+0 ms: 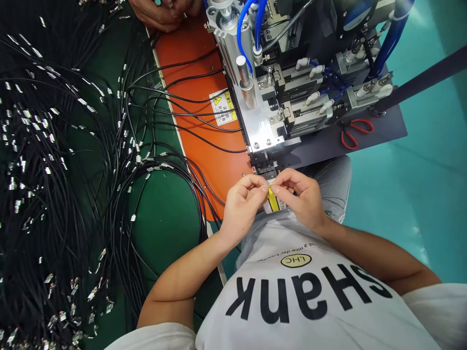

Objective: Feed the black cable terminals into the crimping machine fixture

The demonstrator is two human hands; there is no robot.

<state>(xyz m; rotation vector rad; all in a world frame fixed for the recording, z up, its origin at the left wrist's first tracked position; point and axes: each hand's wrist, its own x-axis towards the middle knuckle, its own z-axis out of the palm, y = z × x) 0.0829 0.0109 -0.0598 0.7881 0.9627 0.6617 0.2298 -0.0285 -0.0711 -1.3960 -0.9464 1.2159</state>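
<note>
My left hand (243,204) is closed, its thumb and forefinger pinched together at the front end of the machine (260,129). Fingertip to fingertip with it, my right hand (302,200) pinches from the other side. Whatever lies between the fingertips is too small and too covered to name. Just beyond them sits a small black metal fixture (266,167). A white and yellow label (274,203) shows below the fingers. Black cables (204,141) run across the orange mat (199,41) up to the machine's left side.
Bundled black cables with shiny metal ends (47,141) cover much of the green table (164,204). Red-handled scissors (355,132) lie on the machine's grey base (386,124). Another person's hands (160,13) rest at the top. Blue air hoses (392,43) rise at right.
</note>
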